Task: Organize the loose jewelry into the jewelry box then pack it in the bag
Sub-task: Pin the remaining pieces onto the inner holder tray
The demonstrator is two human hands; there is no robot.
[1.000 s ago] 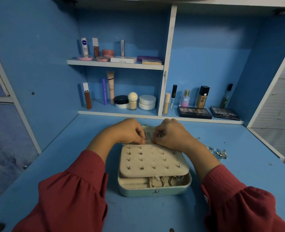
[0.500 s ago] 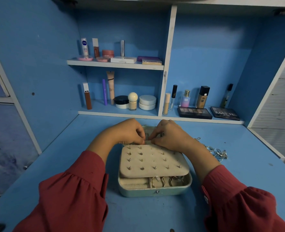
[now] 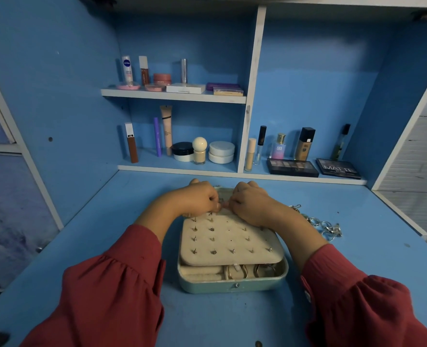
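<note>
Jewelry box (image 3: 232, 284) sits open on the blue desk (image 3: 357, 259), mint-green shell, latch stud on the near wall facing you. Cream earring pad (image 3: 230, 242) lies over most of the box, tilted a bit, studded with small earrings (image 3: 213, 252) in rows; a few holes are bare. Under the pad's near edge, the front compartment shows gold rings (image 3: 236, 271) and cream ring rolls to their left.

Your left hand (image 3: 200, 197) and right hand (image 3: 251, 204) meet at the pad's far edge, both with fingers curled in, fingertips almost touching each other. They seem to pinch something tiny between them, too small to identify; cannot tell whether it is an earring or its backing. Both wrists hover over the pad's far corners, red sleeves (image 3: 112, 294) in the foreground.

Loose jewelry (image 3: 325, 226), silver chain and ring-like pieces, lies on the desk right of the box, just past your right forearm, not touching the box.

Back shelves hold cosmetics: 2 eyeshadow palettes (image 3: 292, 167) lying flat at lower right, bottles and tubes beside them, 2 round white jars (image 3: 221, 152) stacked in the lower left cubby, more tubes on the upper shelf (image 3: 172, 95).
</note>
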